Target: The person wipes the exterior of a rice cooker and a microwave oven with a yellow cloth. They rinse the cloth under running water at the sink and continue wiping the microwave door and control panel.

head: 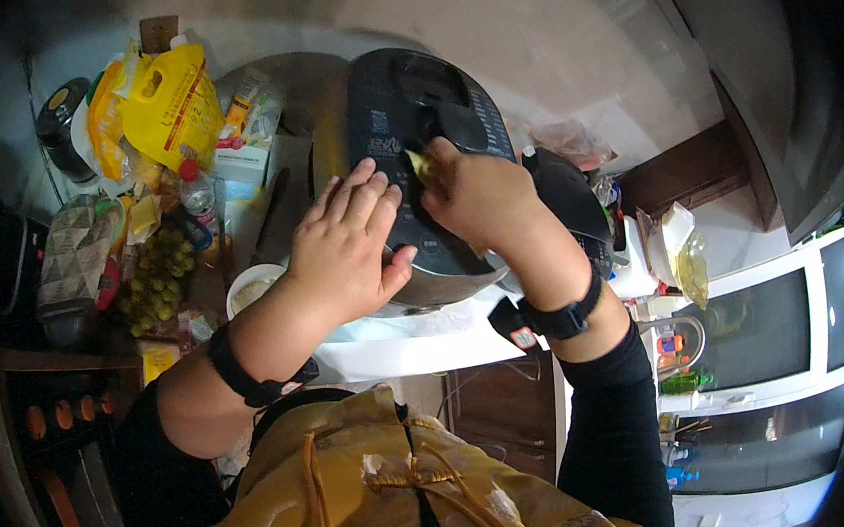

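In front of me stands an electric cooker with a black glossy lid that bears printed writing. Its metal side shows below the lid. My right hand is over the lid, its fingers curled around a small yellowish piece, perhaps a cloth; most of it is hidden in the fist. Palm down, my left hand rests at the lid's left front edge with its fingers spread, holding nothing. Black straps circle both wrists. Beside my left forearm is a white bowl, its contents pale and hard to make out.
Left of the cooker lie green grapes, a yellow spouted pouch, a red-capped bottle and a white box. A second black appliance stands close on the right. Farther right are a curved faucet and a white-framed window.
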Action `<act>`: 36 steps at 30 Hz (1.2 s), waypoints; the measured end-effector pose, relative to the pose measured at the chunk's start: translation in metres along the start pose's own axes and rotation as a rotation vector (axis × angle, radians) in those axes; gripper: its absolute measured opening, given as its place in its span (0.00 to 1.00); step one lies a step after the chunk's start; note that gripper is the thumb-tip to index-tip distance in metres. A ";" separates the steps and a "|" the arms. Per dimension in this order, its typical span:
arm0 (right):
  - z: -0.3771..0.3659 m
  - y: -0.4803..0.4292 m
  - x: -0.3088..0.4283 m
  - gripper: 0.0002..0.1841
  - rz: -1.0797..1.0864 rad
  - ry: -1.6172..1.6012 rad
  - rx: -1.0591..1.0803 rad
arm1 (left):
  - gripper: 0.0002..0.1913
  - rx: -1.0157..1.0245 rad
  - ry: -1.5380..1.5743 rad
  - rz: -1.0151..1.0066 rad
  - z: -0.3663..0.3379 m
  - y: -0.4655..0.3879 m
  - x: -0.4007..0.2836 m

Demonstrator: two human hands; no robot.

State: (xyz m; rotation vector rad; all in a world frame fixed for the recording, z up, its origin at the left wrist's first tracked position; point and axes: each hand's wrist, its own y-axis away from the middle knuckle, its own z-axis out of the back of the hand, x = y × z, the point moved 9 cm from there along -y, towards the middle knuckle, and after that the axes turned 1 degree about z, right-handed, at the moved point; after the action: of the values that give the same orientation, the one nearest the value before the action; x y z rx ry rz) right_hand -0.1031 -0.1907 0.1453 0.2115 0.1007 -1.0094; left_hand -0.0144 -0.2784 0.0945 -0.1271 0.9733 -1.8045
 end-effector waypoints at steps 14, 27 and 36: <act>-0.005 -0.027 0.007 0.16 -0.042 0.102 -0.110 | 0.29 -0.014 0.004 -0.002 0.000 0.001 0.000; -0.006 -0.018 0.007 0.18 -0.071 0.114 -0.115 | 0.30 -0.045 0.003 0.000 -0.001 0.002 0.002; -0.003 -0.019 0.012 0.21 -0.101 0.093 -0.016 | 0.30 -0.030 -0.007 -0.006 0.000 0.001 0.002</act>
State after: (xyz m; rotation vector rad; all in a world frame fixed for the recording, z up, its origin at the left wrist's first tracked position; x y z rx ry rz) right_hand -0.1131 -0.2097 0.1378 0.2412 0.2059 -1.0992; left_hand -0.0150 -0.2801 0.0933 -0.1549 0.9962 -1.7948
